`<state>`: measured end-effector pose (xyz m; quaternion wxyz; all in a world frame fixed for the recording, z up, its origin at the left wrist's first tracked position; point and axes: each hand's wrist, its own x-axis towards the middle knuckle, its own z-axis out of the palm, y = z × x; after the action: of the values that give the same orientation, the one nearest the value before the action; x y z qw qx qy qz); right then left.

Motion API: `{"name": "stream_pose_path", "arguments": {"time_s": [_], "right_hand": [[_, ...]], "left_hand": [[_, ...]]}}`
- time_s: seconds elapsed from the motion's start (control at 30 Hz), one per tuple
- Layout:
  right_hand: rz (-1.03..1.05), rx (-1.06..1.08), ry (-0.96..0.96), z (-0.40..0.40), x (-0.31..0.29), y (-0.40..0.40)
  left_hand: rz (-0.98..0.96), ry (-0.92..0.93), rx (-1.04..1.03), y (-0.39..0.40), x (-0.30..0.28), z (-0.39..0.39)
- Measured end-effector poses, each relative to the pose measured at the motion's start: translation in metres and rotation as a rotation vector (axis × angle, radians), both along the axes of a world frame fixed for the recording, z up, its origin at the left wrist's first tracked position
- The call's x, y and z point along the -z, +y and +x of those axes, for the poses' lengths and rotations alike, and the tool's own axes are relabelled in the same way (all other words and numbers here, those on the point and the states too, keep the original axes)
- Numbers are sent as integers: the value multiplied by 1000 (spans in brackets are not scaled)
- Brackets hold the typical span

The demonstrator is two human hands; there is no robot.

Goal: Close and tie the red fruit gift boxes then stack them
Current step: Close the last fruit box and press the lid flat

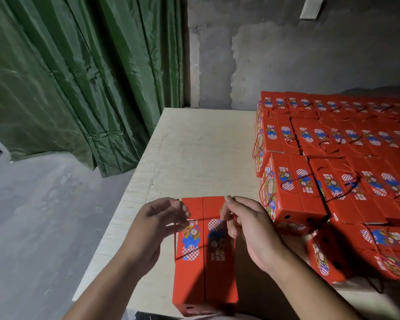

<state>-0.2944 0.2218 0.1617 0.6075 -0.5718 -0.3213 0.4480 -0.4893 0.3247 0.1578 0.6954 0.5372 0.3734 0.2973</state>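
A red fruit gift box [204, 271] lies closed on the pale wooden table [194, 153], right in front of me, its two top flaps meeting along the middle. A thin red cord [203, 220] runs taut across its top. My left hand [162, 225] pinches the cord at the box's left edge. My right hand [247, 225] grips the cord at the right edge, fingers curled round it. More red cord hangs down both sides of the box.
Several closed red gift boxes [333, 144] with cord handles are stacked in rows on the right half of the table. More boxes [365, 250] lie at the near right. A green curtain [67, 77] hangs at the left, and a grey concrete wall [286, 47] stands behind.
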Motion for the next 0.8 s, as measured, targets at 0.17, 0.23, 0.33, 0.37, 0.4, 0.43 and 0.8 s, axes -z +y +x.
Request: {"name": "stream_pose_path", "arguments": {"time_s": [0.17, 0.23, 0.33, 0.37, 0.4, 0.43, 0.8], "right_hand": [[28, 14, -29, 9, 2, 1], [26, 26, -55, 11, 4, 4], [10, 28, -109, 10, 10, 4], [2, 23, -131, 9, 13, 3], [-6, 15, -152, 8, 17, 2], [-8, 6, -165, 8, 21, 0], [-135, -185, -552, -13, 76, -32]], "left_hand": [[46, -32, -29, 8, 0, 0], [64, 3, -17, 8, 3, 6], [77, 53, 17, 6, 12, 12], [79, 64, 24, 6, 14, 12], [79, 76, 31, 6, 17, 13], [84, 94, 47, 6, 19, 13], [481, 387, 332, -30, 54, 12]]}}
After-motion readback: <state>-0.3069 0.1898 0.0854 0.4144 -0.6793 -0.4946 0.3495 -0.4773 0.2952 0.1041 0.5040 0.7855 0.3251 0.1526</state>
